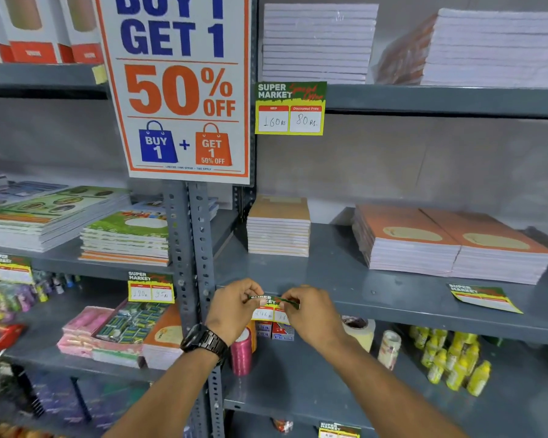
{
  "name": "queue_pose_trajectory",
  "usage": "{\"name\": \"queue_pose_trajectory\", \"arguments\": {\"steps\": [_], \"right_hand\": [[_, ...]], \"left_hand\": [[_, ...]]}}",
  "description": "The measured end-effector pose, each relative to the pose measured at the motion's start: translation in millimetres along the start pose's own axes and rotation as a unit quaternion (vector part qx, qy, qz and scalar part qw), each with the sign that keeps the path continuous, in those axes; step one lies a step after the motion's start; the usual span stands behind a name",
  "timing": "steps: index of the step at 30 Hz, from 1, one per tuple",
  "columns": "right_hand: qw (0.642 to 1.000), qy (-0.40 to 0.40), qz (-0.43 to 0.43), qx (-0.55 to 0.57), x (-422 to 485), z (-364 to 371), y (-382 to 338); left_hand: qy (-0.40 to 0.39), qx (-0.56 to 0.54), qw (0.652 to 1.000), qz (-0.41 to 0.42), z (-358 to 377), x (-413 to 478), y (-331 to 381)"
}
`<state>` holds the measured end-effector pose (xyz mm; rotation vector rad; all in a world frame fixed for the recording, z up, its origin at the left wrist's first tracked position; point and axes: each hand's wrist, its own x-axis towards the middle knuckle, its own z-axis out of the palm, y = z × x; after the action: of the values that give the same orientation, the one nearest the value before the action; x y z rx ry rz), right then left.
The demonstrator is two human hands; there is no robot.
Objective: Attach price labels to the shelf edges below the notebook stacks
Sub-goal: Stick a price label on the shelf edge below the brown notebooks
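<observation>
Both hands pinch one green-and-yellow price label (270, 306) at the front edge of the middle grey shelf (393, 306). My left hand (234, 311) holds its left top corner, my right hand (312, 314) its right top corner. The label's green top strip folds over the edge; handwritten prices show below. Directly behind it on the shelf stands a small stack of tan notebooks (279, 229). A second loose label (483, 297) lies flat on the shelf below two orange notebook stacks (450, 245). Fixed labels hang at the upper shelf (290, 109) and the left shelf (151, 287).
A big "Buy 1 Get 1 50% off" poster (179, 86) covers the grey upright post (192, 248). The lower shelf holds a pink thread spool (241, 352), tape rolls (361, 331), yellow bottles (453, 365) and small boxes. White notebook stacks (318, 42) fill the top shelf.
</observation>
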<state>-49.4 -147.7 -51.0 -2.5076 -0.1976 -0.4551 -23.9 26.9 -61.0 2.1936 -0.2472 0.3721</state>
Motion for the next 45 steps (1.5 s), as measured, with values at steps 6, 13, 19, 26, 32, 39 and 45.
{"name": "queue_pose_trajectory", "arguments": {"steps": [6, 13, 19, 26, 32, 39, 45], "right_hand": [[0.999, 0.021, 0.023, -0.002, 3, 3, -1], [0.999, 0.037, -0.004, -0.038, 4, 7, -1], [0.995, 0.042, -0.012, -0.089, 7, 1, -4], [0.997, 0.035, -0.005, -0.066, 7, -1, -1], [1.000, 0.011, 0.004, 0.000, 6, -12, 9], [1.000, 0.001, -0.025, -0.007, 6, -13, 17], [0.999, 0.015, -0.042, -0.005, 6, -8, 22]], "left_hand": [[0.010, 0.048, 0.999, 0.018, 5, 4, 0], [0.014, 0.076, 0.996, 0.051, 6, 6, -1], [0.025, 0.124, 0.989, 0.076, 9, 7, -1], [0.095, 0.327, 0.907, 0.248, 41, -44, -19], [0.001, 0.383, 0.904, 0.191, 78, -59, -37], [-0.011, 0.388, 0.908, 0.157, 88, -47, -28], [-0.011, 0.413, 0.902, 0.125, 99, -47, -27]]}}
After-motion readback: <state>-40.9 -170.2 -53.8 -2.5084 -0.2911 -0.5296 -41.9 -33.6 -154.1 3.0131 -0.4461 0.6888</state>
